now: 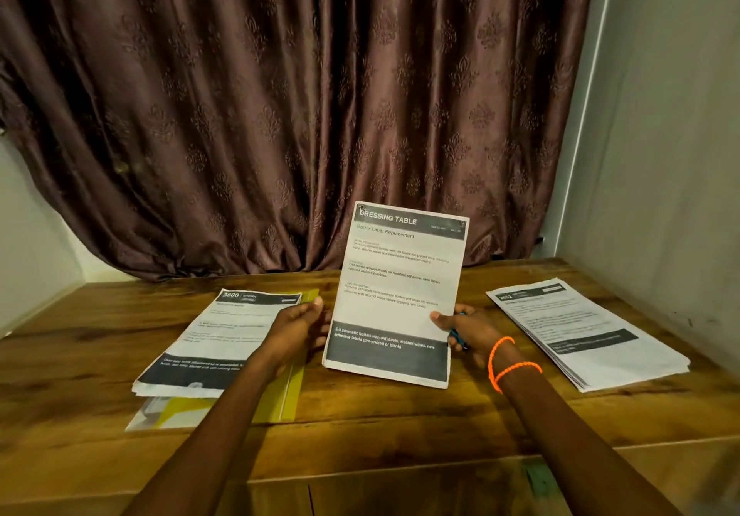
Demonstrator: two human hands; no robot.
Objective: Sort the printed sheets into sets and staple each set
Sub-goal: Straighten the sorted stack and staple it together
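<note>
Both hands, the left hand point(298, 325) and right hand point(466, 329), are gripping the upright white printed set point(396, 295); white paper stacks are lying at nine point(208, 349) and three o'clock point(584, 331).

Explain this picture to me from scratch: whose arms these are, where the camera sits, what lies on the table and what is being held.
There is no machine here. A person wears a camera on the head, so the one picture looks forward and down at their own two bare arms. The right hand pinches a printed set headed "DRESSING TABLE", held upright over the wooden table; something blue shows in that hand too, but I cannot tell what it is. The left hand reaches to the set's left edge. On the table, a left stack of sheets lies on a yellow folder, and a right stack of sheets lies apart. A brown curtain hangs behind.
</note>
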